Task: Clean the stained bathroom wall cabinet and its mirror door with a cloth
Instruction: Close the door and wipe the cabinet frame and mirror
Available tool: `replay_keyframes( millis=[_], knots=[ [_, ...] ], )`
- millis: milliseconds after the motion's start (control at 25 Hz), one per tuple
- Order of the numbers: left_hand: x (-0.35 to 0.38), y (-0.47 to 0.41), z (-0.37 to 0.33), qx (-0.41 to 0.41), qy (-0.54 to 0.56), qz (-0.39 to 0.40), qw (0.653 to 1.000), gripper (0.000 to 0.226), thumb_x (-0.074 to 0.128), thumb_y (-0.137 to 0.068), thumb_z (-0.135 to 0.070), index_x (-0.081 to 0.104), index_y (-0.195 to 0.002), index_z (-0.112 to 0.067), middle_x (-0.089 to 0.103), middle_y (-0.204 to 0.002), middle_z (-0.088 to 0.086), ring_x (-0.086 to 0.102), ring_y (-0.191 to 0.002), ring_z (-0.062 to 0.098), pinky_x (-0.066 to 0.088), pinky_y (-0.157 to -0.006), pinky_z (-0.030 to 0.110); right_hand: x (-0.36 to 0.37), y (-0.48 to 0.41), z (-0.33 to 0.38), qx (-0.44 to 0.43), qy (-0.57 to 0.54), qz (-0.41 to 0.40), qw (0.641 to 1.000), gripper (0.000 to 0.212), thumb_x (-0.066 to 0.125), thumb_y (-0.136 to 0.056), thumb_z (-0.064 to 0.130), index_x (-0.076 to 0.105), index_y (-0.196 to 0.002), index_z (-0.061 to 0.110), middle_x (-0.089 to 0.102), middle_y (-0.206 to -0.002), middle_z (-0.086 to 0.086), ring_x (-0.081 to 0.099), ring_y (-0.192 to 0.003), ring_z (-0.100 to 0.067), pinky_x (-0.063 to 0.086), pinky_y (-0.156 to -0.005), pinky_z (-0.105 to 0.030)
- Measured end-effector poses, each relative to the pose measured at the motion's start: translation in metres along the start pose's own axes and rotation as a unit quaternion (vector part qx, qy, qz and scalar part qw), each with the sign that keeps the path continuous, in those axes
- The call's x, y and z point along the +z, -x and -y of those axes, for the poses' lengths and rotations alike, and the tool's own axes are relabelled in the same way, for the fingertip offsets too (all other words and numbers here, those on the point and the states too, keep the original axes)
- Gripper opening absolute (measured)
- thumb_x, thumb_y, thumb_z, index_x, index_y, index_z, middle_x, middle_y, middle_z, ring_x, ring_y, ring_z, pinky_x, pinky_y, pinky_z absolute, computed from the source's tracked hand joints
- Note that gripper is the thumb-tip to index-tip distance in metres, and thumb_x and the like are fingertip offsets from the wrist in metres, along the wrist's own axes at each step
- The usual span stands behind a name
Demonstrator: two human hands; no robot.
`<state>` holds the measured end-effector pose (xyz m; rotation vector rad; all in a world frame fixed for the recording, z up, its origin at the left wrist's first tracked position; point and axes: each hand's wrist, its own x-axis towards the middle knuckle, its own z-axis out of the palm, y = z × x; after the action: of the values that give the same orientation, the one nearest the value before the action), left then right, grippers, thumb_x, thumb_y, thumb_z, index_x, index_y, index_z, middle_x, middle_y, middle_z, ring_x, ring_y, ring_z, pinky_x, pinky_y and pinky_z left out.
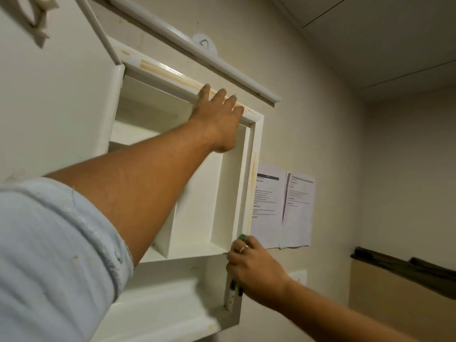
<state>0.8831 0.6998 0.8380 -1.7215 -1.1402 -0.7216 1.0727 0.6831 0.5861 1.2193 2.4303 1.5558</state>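
Closest to the camera was a rolled-up light blue sleeve on the left arm, which reached up and across the open cabinet. Lower down on the right side, the right hand was curled around a green cloth, pressed against the bottom right corner of the cabinet frame. Only small bits of green poked out, one above the fingertips and one under the palm, so most of the cloth was buried in the fist. There was a ring on one finger too.

Further up, the left hand hooked over the cabinet's top rail, fingers draped over the top edge and thumb hanging down inside the opening. Yellowish stains ran along that rail right up to the fingers, and another streak went down the right side.

The door was swung open on the left, only its white back showing. Behind it all, two printed papers were stuck on the wall just beside the cabinet.
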Motion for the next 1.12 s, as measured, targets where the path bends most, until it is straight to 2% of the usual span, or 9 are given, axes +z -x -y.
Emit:
replay_keyframes(
  millis=[80, 160, 320, 480, 600, 760, 880, 1000, 1120],
  knots=[
    [0.006, 0.023, -0.009, 0.003, -0.021, 0.012, 1.0, 0.076, 0.052, -0.091, -0.029, 0.022, -0.161, -0.022, 0.011, -0.17, 0.013, 0.004, -0.157, 0.035, 0.005, -0.122, 0.066, 0.0, 0.003, -0.004, -0.099, 0.045, 0.063, 0.992, 0.009, 0.071, -0.089, 0.028, 0.071, -0.095, 0.023, 0.066, -0.097, 0.001, 0.059, -0.102, -0.024, 0.045, -0.094, -0.041],
    [0.013, 0.045, -0.013, 0.008, -0.019, 0.033, 0.999, 0.075, 0.053, -0.091, -0.027, 0.025, -0.16, -0.022, 0.008, -0.17, 0.015, 0.003, -0.157, 0.036, 0.005, -0.122, 0.066, -0.024, -0.027, -0.058, -0.12, 0.133, 0.028, 0.983, 0.009, 0.061, -0.095, 0.026, 0.069, -0.099, 0.025, 0.066, -0.1, 0.001, 0.058, -0.105, -0.025, 0.044, -0.092, -0.041],
    [0.042, 0.08, -0.006, 0.013, -0.065, 0.082, 0.994, 0.074, 0.051, -0.093, -0.029, 0.022, -0.161, -0.024, 0.005, -0.17, 0.017, -0.001, -0.157, 0.037, 0.0, -0.123, 0.064, -0.081, -0.077, -0.133, 0.09, 0.209, -0.075, 0.971, 0.014, 0.065, -0.093, 0.03, 0.073, -0.102, 0.024, 0.07, -0.103, 0.002, 0.058, -0.107, -0.027, 0.042, -0.088, -0.041],
    [0.069, 0.102, 0.004, 0.021, -0.121, 0.072, 0.99, 0.073, 0.049, -0.096, -0.037, 0.02, -0.162, -0.025, -0.003, -0.17, 0.019, -0.007, -0.157, 0.037, 0.0, -0.122, 0.066, -0.008, -0.028, -0.027, 0.134, 0.062, -0.055, 0.988, 0.026, 0.073, -0.086, 0.033, 0.071, -0.108, 0.019, 0.067, -0.109, -0.004, 0.054, -0.115, -0.03, 0.039, -0.102, -0.049],
    [0.079, 0.116, -0.001, 0.015, -0.145, 0.071, 0.987, 0.074, 0.046, -0.098, -0.043, 0.015, -0.163, -0.027, -0.009, -0.169, 0.019, -0.014, -0.156, 0.039, -0.002, -0.119, 0.068, 0.041, 0.032, 0.055, 0.011, -0.015, 0.043, 0.999, 0.028, 0.077, -0.082, 0.037, 0.074, -0.104, 0.02, 0.066, -0.106, -0.004, 0.056, -0.11, -0.029, 0.043, -0.098, -0.047],
    [0.083, 0.128, -0.003, 0.025, -0.192, 0.078, 0.978, 0.076, 0.045, -0.097, -0.043, 0.013, -0.163, -0.026, -0.012, -0.169, 0.02, -0.02, -0.153, 0.042, -0.005, -0.117, 0.07, 0.021, 0.005, 0.009, -0.1, 0.054, 0.024, 0.993, 0.01, 0.073, -0.088, 0.027, 0.072, -0.097, 0.021, 0.067, -0.1, -0.002, 0.058, -0.102, -0.027, 0.045, -0.084, -0.041],
    [0.09, 0.133, -0.007, 0.018, -0.217, 0.066, 0.974, 0.076, 0.045, -0.096, -0.047, 0.014, -0.163, -0.026, -0.011, -0.169, 0.02, -0.019, -0.153, 0.043, -0.003, -0.117, 0.071, -0.007, -0.02, -0.04, 0.003, 0.104, -0.029, 0.994, 0.016, 0.07, -0.089, 0.025, 0.071, -0.104, 0.019, 0.065, -0.104, -0.003, 0.054, -0.105, -0.029, 0.044, -0.088, -0.044],
    [0.094, 0.136, -0.011, 0.013, -0.232, 0.052, 0.971, 0.076, 0.044, -0.096, -0.049, 0.017, -0.162, -0.026, -0.009, -0.169, 0.02, -0.017, -0.154, 0.043, -0.001, -0.118, 0.07, 0.014, -0.008, 0.003, 0.115, 0.064, -0.027, 0.991, 0.031, 0.081, -0.078, 0.028, 0.072, -0.105, 0.017, 0.065, -0.107, -0.006, 0.053, -0.11, -0.033, 0.042, -0.09, -0.047],
    [0.094, 0.142, -0.011, 0.018, -0.242, 0.051, 0.969, 0.077, 0.044, -0.095, -0.054, 0.019, -0.162, -0.027, -0.008, -0.169, 0.019, -0.015, -0.154, 0.043, 0.0, -0.118, 0.071, 0.045, 0.027, 0.068, 0.078, -0.042, 0.04, 0.995, 0.037, 0.085, -0.074, 0.032, 0.074, -0.107, 0.021, 0.064, -0.105, -0.006, 0.054, -0.106, -0.031, 0.046, -0.09, -0.047]
  ],
)
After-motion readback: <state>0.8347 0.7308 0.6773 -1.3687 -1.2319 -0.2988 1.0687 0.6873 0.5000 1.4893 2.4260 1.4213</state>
